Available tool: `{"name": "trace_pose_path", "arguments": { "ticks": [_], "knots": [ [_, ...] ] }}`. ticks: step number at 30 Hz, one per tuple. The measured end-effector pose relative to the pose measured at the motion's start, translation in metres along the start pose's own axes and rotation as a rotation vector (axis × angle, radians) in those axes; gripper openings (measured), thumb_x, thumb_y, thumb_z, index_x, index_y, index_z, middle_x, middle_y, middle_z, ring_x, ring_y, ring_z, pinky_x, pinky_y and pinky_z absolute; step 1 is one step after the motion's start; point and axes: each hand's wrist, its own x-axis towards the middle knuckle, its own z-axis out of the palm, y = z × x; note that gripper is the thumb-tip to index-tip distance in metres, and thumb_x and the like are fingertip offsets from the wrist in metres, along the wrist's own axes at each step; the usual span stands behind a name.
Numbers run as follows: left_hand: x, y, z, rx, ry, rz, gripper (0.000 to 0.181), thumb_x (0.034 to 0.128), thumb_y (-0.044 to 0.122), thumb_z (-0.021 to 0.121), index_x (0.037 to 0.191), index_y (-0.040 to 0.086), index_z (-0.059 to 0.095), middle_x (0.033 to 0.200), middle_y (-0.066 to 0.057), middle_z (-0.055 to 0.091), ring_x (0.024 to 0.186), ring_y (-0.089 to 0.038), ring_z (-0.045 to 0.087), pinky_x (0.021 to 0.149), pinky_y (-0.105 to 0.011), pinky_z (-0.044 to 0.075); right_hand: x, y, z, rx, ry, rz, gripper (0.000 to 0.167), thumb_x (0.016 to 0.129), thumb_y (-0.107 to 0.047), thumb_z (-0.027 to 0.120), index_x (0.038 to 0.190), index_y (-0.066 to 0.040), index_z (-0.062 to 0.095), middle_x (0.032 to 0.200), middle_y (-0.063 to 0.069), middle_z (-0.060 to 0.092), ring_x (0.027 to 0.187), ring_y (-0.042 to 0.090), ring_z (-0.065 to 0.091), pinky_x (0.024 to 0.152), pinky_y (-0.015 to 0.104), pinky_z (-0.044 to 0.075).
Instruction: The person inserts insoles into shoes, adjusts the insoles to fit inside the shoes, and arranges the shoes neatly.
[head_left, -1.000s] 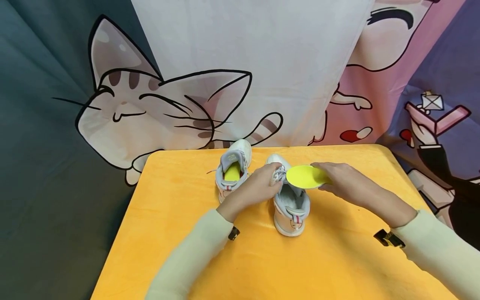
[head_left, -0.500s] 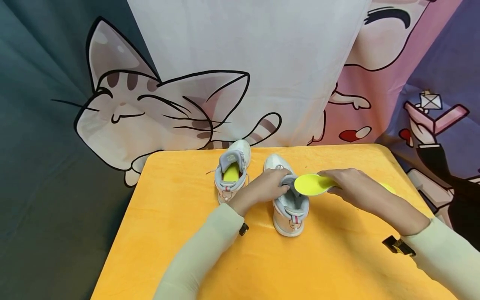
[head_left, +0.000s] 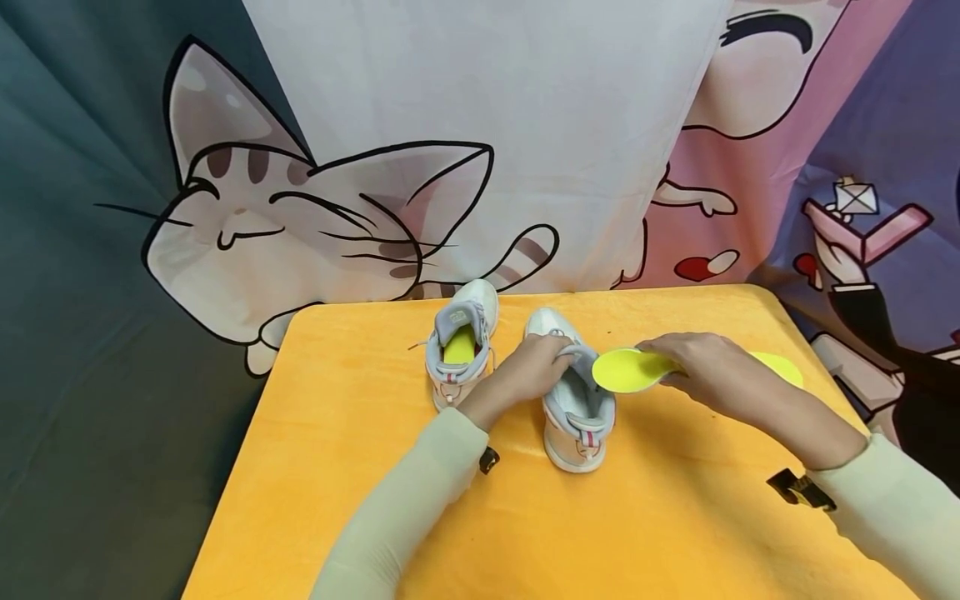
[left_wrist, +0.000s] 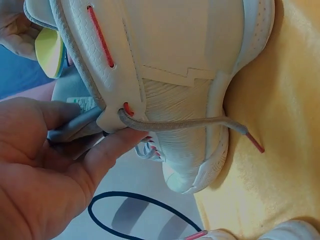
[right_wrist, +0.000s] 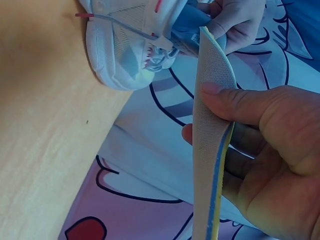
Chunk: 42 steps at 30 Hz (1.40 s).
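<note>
A white sneaker (head_left: 577,442) with a grey lining stands on the table, its heel towards me. My left hand (head_left: 532,367) pinches the sneaker's grey tongue (left_wrist: 77,125) between thumb and fingers and holds it up. Just right of the shoe opening, my right hand (head_left: 708,367) grips a yellow insole (head_left: 630,371) by its middle. The insole's rounded end hangs by the opening, and its other end shows beyond my right wrist. Its grey mesh underside faces the right wrist camera. A matching sneaker (head_left: 444,392) to the left has a yellow insole (head_left: 460,346) inside.
The yellow-covered table (head_left: 480,533) ends at a cartoon-printed cloth (head_left: 577,150) hanging behind it. A loose lace (left_wrist: 180,124) trails from the sneaker's side in the left wrist view.
My left hand has gone from the sneaker's laces to its tongue. My right hand has drawn the insole slightly right and lower, and the insole's far end now shows beyond my wrist.
</note>
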Motion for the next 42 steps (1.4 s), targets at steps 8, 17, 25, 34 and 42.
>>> {"name": "trace_pose_path", "arguments": {
  "ticks": [8, 17, 25, 34, 42],
  "knots": [
    [-0.007, -0.001, 0.000, -0.163, 0.121, -0.058, 0.026, 0.1106, 0.025, 0.049, 0.115, 0.008, 0.069, 0.071, -0.003, 0.057, 0.055, -0.013, 0.054, 0.053, -0.024, 0.045, 0.001, 0.003, -0.012, -0.019, 0.014, 0.005, 0.052, 0.077, -0.002, 0.088, 0.126, -0.003, 0.071, 0.118, 0.014, 0.075, 0.105, 0.036, 0.072, 0.088, 0.057, 0.057],
    [-0.008, 0.010, 0.001, -0.301, 0.244, -0.169, 0.029, 0.1105, 0.021, 0.046, 0.090, 0.008, 0.062, 0.053, -0.006, 0.053, 0.033, -0.017, 0.049, 0.039, -0.026, 0.042, 0.003, 0.010, -0.035, -0.082, -0.016, 0.033, 0.049, 0.082, -0.008, 0.086, 0.129, -0.002, 0.071, 0.113, 0.015, 0.076, 0.095, 0.032, 0.074, 0.080, 0.052, 0.060],
    [-0.002, 0.019, 0.012, -0.269, 0.196, -0.219, 0.028, 0.1099, 0.018, 0.043, 0.111, 0.003, 0.066, 0.056, -0.002, 0.044, 0.037, -0.010, 0.032, 0.039, -0.024, 0.031, 0.015, 0.012, -0.042, -0.149, -0.177, 0.036, 0.043, 0.084, -0.011, 0.084, 0.124, -0.002, 0.072, 0.110, 0.015, 0.076, 0.090, 0.029, 0.073, 0.075, 0.049, 0.059],
    [0.000, 0.012, 0.010, -0.257, 0.150, -0.214, 0.032, 0.1102, 0.025, 0.045, 0.086, 0.009, 0.059, 0.065, -0.003, 0.043, 0.050, -0.012, 0.037, 0.048, -0.027, 0.036, 0.028, 0.002, -0.028, -0.172, -0.205, -0.052, 0.027, 0.077, -0.009, 0.089, 0.102, -0.005, 0.079, 0.087, 0.005, 0.067, 0.074, 0.019, 0.066, 0.063, 0.036, 0.059],
    [-0.001, 0.012, 0.009, -0.296, 0.135, -0.226, 0.037, 0.1106, 0.025, 0.041, 0.079, 0.010, 0.051, 0.062, -0.003, 0.041, 0.046, -0.012, 0.033, 0.046, -0.027, 0.034, 0.045, -0.013, -0.016, -0.217, -0.316, -0.086, 0.011, 0.082, -0.007, 0.085, 0.090, -0.007, 0.077, 0.082, 0.004, 0.058, 0.067, 0.013, 0.058, 0.060, 0.030, 0.056]
  ]
}}
